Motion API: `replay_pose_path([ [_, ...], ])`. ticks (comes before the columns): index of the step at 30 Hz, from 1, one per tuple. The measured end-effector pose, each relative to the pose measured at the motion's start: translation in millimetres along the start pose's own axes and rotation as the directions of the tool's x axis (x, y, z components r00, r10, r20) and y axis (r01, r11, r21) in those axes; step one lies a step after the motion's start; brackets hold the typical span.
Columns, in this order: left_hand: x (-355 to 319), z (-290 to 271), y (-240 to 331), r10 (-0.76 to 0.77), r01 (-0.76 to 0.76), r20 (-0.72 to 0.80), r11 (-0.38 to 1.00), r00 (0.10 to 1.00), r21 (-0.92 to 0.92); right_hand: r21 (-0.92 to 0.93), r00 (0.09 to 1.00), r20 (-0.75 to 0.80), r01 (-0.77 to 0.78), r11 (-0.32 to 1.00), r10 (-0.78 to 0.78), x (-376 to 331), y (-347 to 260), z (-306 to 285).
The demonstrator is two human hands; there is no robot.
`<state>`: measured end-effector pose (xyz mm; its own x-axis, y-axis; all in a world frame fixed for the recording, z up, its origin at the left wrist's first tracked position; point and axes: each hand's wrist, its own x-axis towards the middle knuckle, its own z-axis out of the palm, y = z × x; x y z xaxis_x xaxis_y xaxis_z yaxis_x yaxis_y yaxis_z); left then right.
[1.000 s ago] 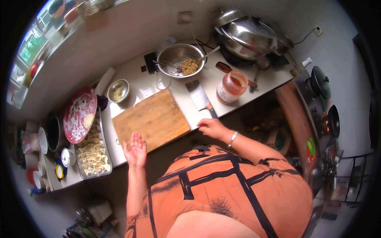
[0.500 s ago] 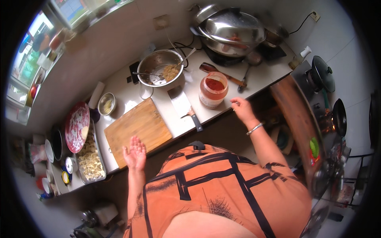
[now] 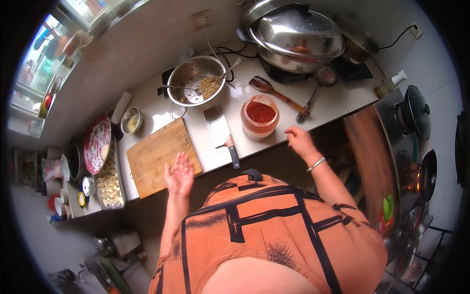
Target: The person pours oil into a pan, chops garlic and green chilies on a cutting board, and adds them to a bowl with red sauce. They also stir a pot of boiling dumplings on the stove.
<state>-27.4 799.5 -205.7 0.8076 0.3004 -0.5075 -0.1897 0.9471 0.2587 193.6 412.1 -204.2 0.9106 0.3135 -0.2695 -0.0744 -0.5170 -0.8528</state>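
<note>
My left hand point(image 3: 179, 177) hangs open, palm up, at the near edge of a bare wooden cutting board point(image 3: 160, 155) on the white counter point(image 3: 338, 100). My right hand point(image 3: 299, 141), a bangle on its wrist, hovers empty at the counter's front edge, just right of a clear jar of red chili paste point(image 3: 259, 116). A cleaver point(image 3: 222, 134) lies between the board and the jar, its black handle pointing toward me. Behind them stands a steel mixing bowl point(image 3: 197, 80) with some filling and utensils in it.
A big lidded wok point(image 3: 297, 35) sits on a burner at the back right, with a wooden spatula point(image 3: 275, 91) and a ladle point(image 3: 316, 91) before it. At the left are a small bowl point(image 3: 130, 120), a red patterned plate point(image 3: 96, 143) and a tray of dumplings point(image 3: 109, 180). A wooden cabinet door point(image 3: 373, 161) stands open at the right.
My right hand has moved right along the counter edge, from near the cleaver to beside the jar. My view shifted the same way. The left hand stays open by the board.
</note>
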Motion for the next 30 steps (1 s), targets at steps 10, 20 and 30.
replay_pose_path([
  [10,15,-3,9,-0.035,0.035,-0.048,0.999,0.998,0.012,-0.062,0.978,-0.049,0.199,0.978,-0.202,-13,-17,5],
  [20,98,-29,140,0.247,-0.196,-0.162,0.94,0.955,0.278,-0.009,0.983,-0.13,0.13,0.992,-0.13,-40,-50,13],
  [30,254,-60,235,0.351,-0.247,-0.321,0.914,0.88,0.322,-0.113,0.976,-0.218,0.005,0.994,-0.03,-118,-68,38],
])
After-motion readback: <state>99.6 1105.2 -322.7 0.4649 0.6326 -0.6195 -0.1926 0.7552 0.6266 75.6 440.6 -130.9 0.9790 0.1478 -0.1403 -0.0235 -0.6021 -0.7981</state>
